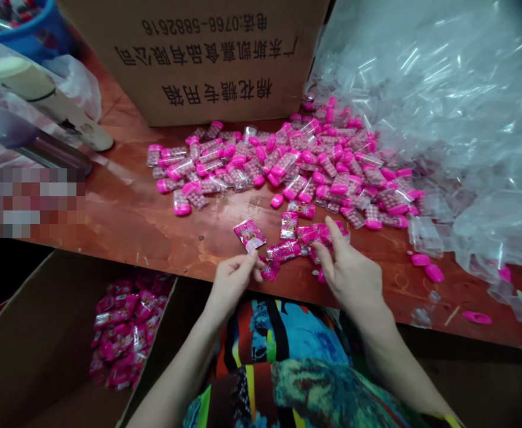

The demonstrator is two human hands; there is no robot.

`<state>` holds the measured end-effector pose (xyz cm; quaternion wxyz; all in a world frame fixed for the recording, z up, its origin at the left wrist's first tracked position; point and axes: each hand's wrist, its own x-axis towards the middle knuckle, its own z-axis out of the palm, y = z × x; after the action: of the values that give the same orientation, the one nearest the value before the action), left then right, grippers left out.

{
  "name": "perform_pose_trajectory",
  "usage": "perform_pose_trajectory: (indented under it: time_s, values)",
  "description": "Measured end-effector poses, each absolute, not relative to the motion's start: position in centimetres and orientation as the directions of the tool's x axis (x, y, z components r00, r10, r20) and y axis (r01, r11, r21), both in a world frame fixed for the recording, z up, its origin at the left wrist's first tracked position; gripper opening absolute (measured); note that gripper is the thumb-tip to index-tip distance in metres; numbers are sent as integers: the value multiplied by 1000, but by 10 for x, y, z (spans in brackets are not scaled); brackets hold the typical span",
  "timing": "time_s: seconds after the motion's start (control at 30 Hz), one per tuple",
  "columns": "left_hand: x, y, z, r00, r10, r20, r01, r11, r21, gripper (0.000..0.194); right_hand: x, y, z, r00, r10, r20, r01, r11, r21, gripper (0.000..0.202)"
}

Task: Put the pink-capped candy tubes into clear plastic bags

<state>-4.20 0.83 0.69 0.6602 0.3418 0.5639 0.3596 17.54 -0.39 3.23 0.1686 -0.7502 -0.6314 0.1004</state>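
My left hand (235,280) is closed in a pinch at the table's front edge, its thumb and finger at the lower corner of a shiny pink printed packet (248,233). Another pink packet (270,270) lies beside those fingertips. My right hand (354,273) rests over a small cluster of pink packets (308,235), thumb and index finger apart, the other fingers partly hidden. Just beyond, a large heap of clear little bottles (288,163) with pink caps and pale pink balls inside spreads across the table.
A cardboard box (225,59) stands behind the heap. Clear plastic bags (443,107) cover the right side. An open carton (33,333) below left holds several pink packets (125,333). Loose pink caps (434,273) lie at right. Tumblers (51,101) and a blue tub (42,35) are at left.
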Motion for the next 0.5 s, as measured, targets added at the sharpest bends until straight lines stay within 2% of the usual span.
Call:
perform_pose_trajectory:
  time_s: [0.07,0.13,0.2,0.3,0.5]
  values:
    - [-52,13,2,-6,884,-468,-70,466,882,43,153,10,31,16,987,158,968,24,-249,48]
    - [-58,18,-3,-54,898,-438,-51,435,899,44,125,28,23,-213,968,132,958,233,-168,45]
    - [-60,22,-5,-73,905,-420,-52,417,907,44,102,44,11,-342,938,58,929,346,-133,46]
    - [-62,22,-6,-99,904,-417,-73,411,909,42,88,55,-5,-372,928,-5,921,369,-127,44]
    - [-63,21,-5,-103,908,-406,-80,400,913,41,89,47,-21,-337,933,124,919,355,-173,32]
